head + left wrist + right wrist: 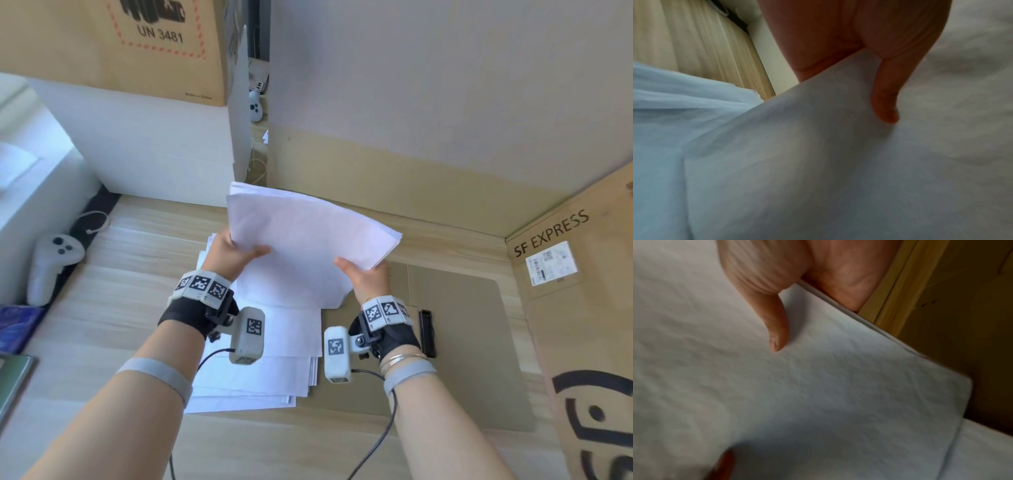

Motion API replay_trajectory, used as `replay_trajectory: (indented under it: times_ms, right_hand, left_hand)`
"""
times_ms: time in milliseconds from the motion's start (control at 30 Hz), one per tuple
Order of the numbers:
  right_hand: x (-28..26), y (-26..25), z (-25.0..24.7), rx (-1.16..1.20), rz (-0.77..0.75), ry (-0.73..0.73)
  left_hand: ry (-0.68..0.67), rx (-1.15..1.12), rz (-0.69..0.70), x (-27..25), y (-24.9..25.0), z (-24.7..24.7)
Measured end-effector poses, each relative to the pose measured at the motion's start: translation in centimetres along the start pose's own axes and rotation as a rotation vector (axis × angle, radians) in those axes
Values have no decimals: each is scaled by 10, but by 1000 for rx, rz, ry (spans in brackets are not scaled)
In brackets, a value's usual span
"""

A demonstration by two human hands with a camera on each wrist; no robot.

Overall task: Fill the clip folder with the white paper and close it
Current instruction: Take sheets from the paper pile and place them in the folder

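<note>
both hands grasp a white paper stack (301,240) — left hand (227,255) and right hand (368,277) at opposite edges, thumbs on top — raised above loose sheets (274,359); open clip folder (455,342) lies under the right hand.

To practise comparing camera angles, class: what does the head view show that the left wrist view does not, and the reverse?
Only the head view shows both hands, left hand and right hand, holding the raised paper stack above loose sheets on the desk, the open brown clip folder with its black clip to the right, and a white controller.

Only the left wrist view shows the left thumb close up, pressed on the top sheet, which bends below it.

Both show the stack, the left hand and the wooden desk.
</note>
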State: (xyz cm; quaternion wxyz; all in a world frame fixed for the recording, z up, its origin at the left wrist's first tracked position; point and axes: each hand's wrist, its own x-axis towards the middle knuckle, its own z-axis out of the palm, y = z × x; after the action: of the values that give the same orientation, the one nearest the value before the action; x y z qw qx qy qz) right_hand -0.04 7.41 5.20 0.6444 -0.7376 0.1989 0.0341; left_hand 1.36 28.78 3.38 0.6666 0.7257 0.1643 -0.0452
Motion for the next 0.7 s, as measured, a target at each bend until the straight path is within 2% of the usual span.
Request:
replay_trajectory:
  times_ms: [133, 233, 300, 400, 533, 700]
  right_hand:
    - [9, 1, -5, 41, -45, -27]
    - [8, 9, -2, -95, 34, -100]
    - [8, 13, 0, -110, 43, -76]
    - [8, 15, 1, -76, 54, -42]
    - [7, 21, 3, -158, 90, -78]
    - [6, 30, 5, -160, 86, -59]
  left_hand:
    - [-48, -118, 34, 0, 4, -6]
    - [-108, 98, -36, 1, -1, -5]
    - [-77, 198, -45, 4, -7, -3]
    - [-33, 180, -11, 3, -8, -1]
    - [-45, 261, -72, 1, -20, 3]
    - [-22, 248, -116, 3, -28, 4]
